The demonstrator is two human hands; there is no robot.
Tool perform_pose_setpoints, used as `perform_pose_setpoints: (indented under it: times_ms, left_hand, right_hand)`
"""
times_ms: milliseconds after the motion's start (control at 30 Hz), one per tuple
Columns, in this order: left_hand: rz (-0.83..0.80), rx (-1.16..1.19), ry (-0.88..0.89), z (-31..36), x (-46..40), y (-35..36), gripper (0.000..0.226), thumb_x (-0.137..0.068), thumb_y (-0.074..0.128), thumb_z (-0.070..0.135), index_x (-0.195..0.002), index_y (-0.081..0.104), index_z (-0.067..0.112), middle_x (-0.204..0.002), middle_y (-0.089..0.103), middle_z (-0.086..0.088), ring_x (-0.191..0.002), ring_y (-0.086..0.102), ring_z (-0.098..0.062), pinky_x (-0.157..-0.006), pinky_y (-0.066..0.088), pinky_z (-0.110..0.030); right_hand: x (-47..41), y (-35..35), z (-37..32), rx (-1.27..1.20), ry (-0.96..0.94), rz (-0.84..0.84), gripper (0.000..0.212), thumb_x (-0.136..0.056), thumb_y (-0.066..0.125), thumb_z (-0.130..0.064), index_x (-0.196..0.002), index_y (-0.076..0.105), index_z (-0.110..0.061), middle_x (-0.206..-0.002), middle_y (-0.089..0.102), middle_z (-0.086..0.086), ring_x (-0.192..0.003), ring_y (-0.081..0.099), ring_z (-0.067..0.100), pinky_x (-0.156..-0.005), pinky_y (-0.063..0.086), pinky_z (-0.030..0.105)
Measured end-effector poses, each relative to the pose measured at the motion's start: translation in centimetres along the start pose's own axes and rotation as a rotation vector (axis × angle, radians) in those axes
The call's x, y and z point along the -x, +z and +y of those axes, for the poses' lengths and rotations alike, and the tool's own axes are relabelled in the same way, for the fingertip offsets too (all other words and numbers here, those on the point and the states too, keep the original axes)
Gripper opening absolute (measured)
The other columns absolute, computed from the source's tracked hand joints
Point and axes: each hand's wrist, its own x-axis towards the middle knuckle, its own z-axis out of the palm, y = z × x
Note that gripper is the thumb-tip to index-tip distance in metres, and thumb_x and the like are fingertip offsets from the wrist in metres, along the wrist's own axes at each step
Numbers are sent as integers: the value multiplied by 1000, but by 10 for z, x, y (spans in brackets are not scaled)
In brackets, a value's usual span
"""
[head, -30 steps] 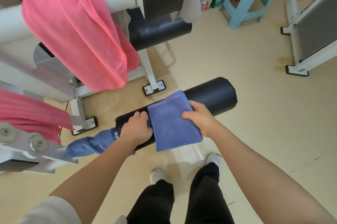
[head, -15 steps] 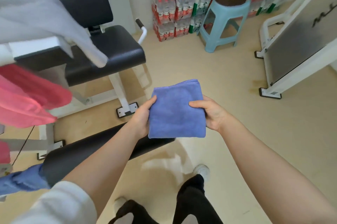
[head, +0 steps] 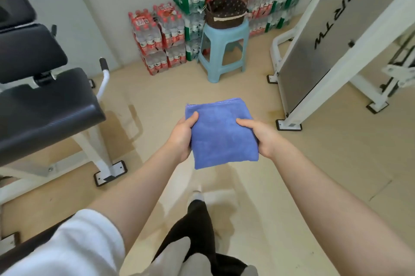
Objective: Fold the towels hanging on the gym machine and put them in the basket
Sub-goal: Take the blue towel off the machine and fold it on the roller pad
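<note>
A folded blue towel point(head: 221, 132) is held flat in front of me above the floor. My left hand point(head: 182, 136) grips its left edge, thumb on top. Its right edge is gripped the same way by my right hand point(head: 260, 135). A dark woven basket point(head: 226, 14) stands on a light blue plastic stool point(head: 224, 51) straight ahead by the far wall. No hanging towels are in view.
A black padded gym seat point(head: 45, 105) on a white frame fills the left side. A white machine with a grey panel point(head: 325, 46) stands on the right. Packs of bottled water point(head: 161, 37) are stacked against the wall behind the stool.
I have lifted the folded blue towel off the black roller and turned away from the machine with the pink towels. The stool and basket now lie straight ahead and closer.
</note>
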Motion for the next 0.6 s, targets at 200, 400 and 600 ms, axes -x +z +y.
perform_pose_setpoints:
  times_ms: [200,400,600]
  left_hand:
    - [-26,-15,-52,50,-85,55,28,-95,47,38,-111,61,20,-93,72,3,-81,69,-14,-66,52,-28]
    - [-86,47,-117,121,-207,95,30,-95,43,42,-103,64,22,-85,75,2,-81,70,-15,-71,52,-31]
    - [-161,-60,-141,205,-317,129,43,-88,60,35,-128,49,24,-114,69,1,-96,69,-16,-68,58,-28]
  right_hand:
    - [-70,-45,-56,-37,-13,77,35,-88,57,-40,-113,63,-15,-108,70,7,-97,68,26,-89,52,40]
    - [-179,-75,-155,-40,-96,123,27,-93,52,-38,-111,60,-20,-109,68,7,-99,65,28,-81,53,38]
    - [-275,-105,-264,-48,-142,133,16,-94,52,-29,-103,58,-18,-97,67,4,-88,65,21,-78,52,35]
